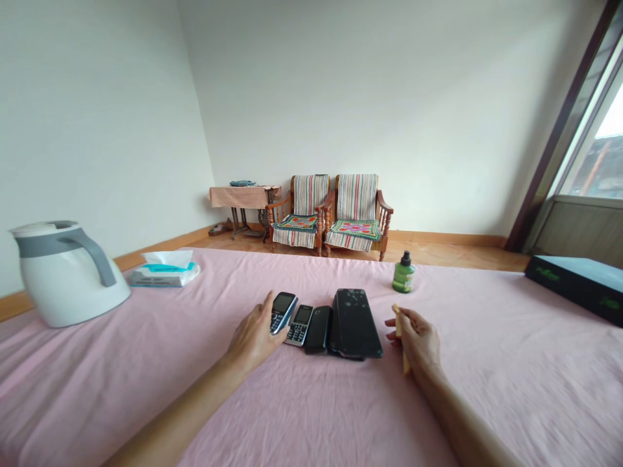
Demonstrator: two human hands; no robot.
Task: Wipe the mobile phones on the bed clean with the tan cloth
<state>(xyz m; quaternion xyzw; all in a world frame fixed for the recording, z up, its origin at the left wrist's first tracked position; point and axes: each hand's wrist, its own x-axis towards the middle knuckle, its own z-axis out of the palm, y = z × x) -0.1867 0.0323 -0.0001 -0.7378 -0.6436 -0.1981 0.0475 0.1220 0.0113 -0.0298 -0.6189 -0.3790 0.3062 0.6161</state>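
My left hand (254, 332) grips a dark keypad phone (283, 305) by its sides, thumb along the near edge and fingers on the far left. Close to its right lies a silver-and-black keypad phone (300, 324). Beside that is a small black phone (318, 329), lying face down or with its screen hidden. A large black smartphone (357, 323) rests on top of another dark flat thing, only partly visible. My right hand (417, 338) is closed around a thin, pale yellow strip (399, 321), perhaps folded cloth; its kind is unclear.
A green pump bottle (403, 274) stands beyond my right hand. On the left are a white jug (73, 279) with a grey handle and a tissue pack (165, 272). A black box (579, 285) sits at the right edge of the pink sheet (302, 408). Two chairs (357, 201) stand behind.
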